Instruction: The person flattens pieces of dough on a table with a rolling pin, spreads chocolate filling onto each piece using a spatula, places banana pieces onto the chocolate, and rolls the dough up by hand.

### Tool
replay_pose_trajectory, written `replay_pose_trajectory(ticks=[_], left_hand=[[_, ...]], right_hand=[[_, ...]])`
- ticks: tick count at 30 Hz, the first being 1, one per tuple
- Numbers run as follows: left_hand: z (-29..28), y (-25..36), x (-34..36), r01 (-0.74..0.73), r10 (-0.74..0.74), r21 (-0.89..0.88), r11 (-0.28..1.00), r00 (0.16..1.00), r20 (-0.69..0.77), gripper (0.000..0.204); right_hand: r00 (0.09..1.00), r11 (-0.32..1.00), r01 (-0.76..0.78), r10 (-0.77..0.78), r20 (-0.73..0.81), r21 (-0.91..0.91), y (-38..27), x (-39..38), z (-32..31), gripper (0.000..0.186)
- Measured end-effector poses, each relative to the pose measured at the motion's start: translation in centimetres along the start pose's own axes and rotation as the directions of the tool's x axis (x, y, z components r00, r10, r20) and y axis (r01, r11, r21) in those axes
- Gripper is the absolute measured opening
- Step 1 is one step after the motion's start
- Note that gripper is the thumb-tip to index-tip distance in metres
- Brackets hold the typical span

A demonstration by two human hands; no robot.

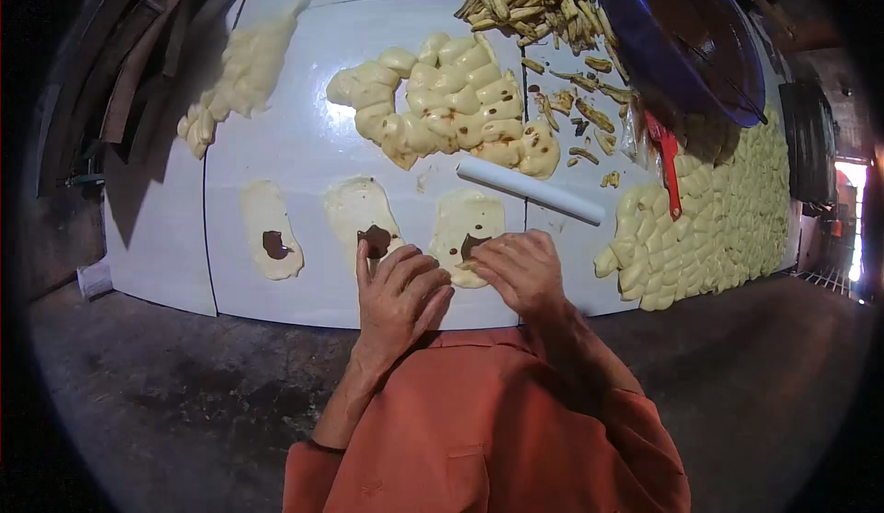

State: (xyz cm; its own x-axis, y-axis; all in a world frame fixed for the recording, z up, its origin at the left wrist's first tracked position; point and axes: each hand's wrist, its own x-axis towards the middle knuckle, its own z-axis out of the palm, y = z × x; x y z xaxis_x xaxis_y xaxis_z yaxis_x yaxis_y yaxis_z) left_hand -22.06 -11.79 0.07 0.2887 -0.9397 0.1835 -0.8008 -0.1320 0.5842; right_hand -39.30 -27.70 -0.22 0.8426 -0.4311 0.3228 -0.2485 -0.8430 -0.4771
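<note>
Three flattened strips of pale dough lie in a row along the near side of the table, each with dark brown spread on it: a left strip [262,204], a middle strip [348,204] and a right strip [470,209]. My left hand [401,297] is palm down between the middle and right strips, its fingers bent and apart, over their near ends. Bent together, the fingers of my right hand [522,273] meet the near part of the right strip beside its spread. Whatever they pinch is hidden. Beyond this hand lies a white rolling pin [529,191].
Dough pieces [451,99] are heaped mid-table, with floury ones [244,75] far left. Peeled fruit strips [529,2] pile up at the back. At right stand a blue basin [635,43] of brown spread, a red spatula [670,168] and many dough pieces [700,227].
</note>
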Motion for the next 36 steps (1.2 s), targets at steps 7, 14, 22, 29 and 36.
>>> replay_pose_trajectory(ticks=[7, 14, 22, 29, 36], left_hand=[[0.8, 0.2, 0.9, -0.088, 0.088, -0.021, 0.996, 0.996, 0.010, 0.021], [1.6, -0.2, 1.1, -0.161, 0.161, -0.021, 0.987, 0.987, -0.015, 0.021], [1.3, 0.0, 1.5, -0.198, 0.198, -0.004, 0.980, 0.980, -0.004, 0.021], [2.1, -0.1, 1.0, -0.185, 0.184, -0.033, 0.982, 0.983, -0.023, 0.020], [2.2, -0.1, 1.1, -0.197, 0.195, -0.094, 0.976, 0.980, -0.029, 0.022]], right_hand=[[0.998, 1.000, -0.010, 0.011, 0.054, -0.011, 1.6, -1.6, 0.2, 0.023], [0.992, 0.994, -0.075, 0.066, -0.103, -0.084, 3.1, -0.9, -2.0, 0.032], [0.994, 0.974, -0.091, 0.100, 0.033, -0.209, 7.5, 1.4, -3.6, 0.039], [0.793, 0.810, -0.585, 0.565, -0.225, -0.028, 5.3, -2.6, -4.8, 0.046], [0.916, 0.908, -0.374, 0.329, -0.232, -0.189, 0.9, -3.2, -3.5, 0.042]])
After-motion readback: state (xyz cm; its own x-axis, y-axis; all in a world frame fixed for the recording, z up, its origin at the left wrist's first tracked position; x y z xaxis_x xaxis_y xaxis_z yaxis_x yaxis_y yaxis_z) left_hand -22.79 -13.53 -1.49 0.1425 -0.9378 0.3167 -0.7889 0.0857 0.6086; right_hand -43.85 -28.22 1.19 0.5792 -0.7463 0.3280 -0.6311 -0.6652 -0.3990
